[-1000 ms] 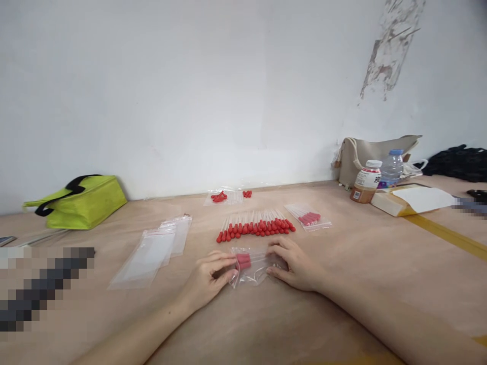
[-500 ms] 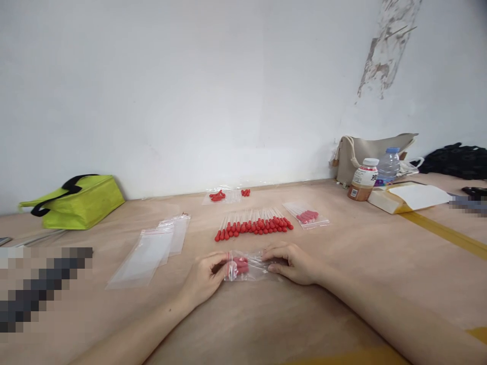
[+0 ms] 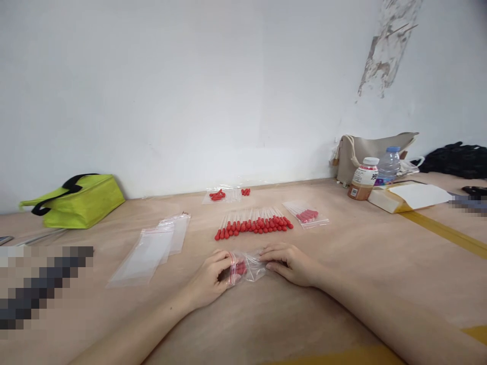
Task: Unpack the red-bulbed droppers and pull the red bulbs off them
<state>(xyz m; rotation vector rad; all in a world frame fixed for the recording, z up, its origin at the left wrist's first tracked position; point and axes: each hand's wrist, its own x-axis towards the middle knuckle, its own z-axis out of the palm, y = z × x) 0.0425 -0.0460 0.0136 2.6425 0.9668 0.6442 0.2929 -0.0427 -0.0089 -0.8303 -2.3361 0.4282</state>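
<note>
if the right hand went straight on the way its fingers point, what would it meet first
The clear bag with the red-ended pieces inside; the right hand seems to be touching its right end. Beyond it, roughly in line, comes the left hand, though depth is hard to judge here.

Bare Hands, Bare Forearms

The left hand is showing bare, its slim fingers ending in rounded tips. Back from those fingers, beyond the wrist, one small dark spot is marking the bare left forearm. The right hand is also showing bare; behind its slim fingers, the right forearm is appearing uncovered, smooth and broadening.
</note>
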